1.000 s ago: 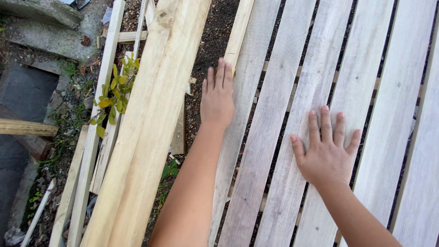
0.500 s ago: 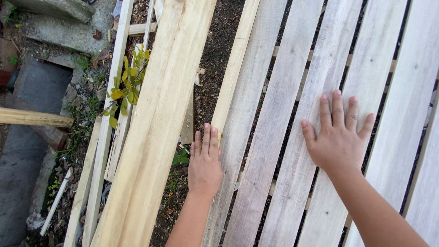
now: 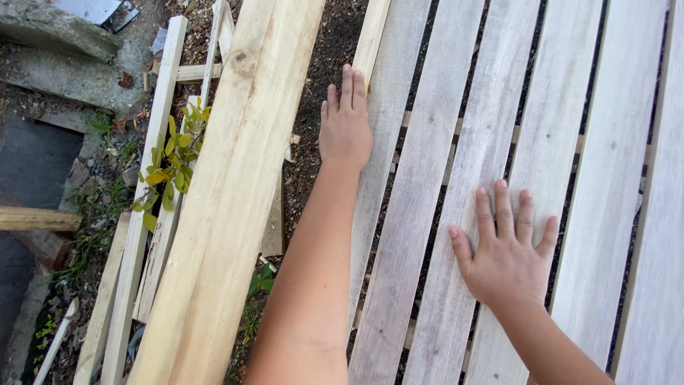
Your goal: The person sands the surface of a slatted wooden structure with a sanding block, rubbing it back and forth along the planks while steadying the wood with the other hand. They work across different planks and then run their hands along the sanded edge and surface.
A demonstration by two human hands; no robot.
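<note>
Both hands lay open and flat on a slatted panel of pale, weathered wooden boards (image 3: pixel 456 185), gripping nothing. The left hand (image 3: pixel 345 128) rested, fingers together and pointing away from the person, on the outermost slat (image 3: pixel 388 107) at the panel's left edge, with its fingertips beside a narrow wooden strip (image 3: pixel 372 36) that ran along that edge. The right hand (image 3: pixel 504 253) was spread, palm down, across the two slats near the middle of the panel, well apart from the left.

Left of the panel, a wide, fresher-looking yellowish plank (image 3: pixel 228 199) lay at a slant over bare soil, not touched by either hand. Beyond it were thinner battens (image 3: pixel 142 214), a small plant with yellow-green leaves (image 3: pixel 167 171) poking up between them, and a concrete slab (image 3: pixel 57 32) at the upper left.

Judging by the flat palms, the step in hand seemed to be steadying or feeling over the slats, the left hand checking the edge board while the right held the panel down. Any further move on that edge slat would call for keeping the right palm pressed to stop the panel shifting, and for minding the gaps between boards, where fingers could catch. Whether the slats were fixed to the crosspieces beneath could not be told.
</note>
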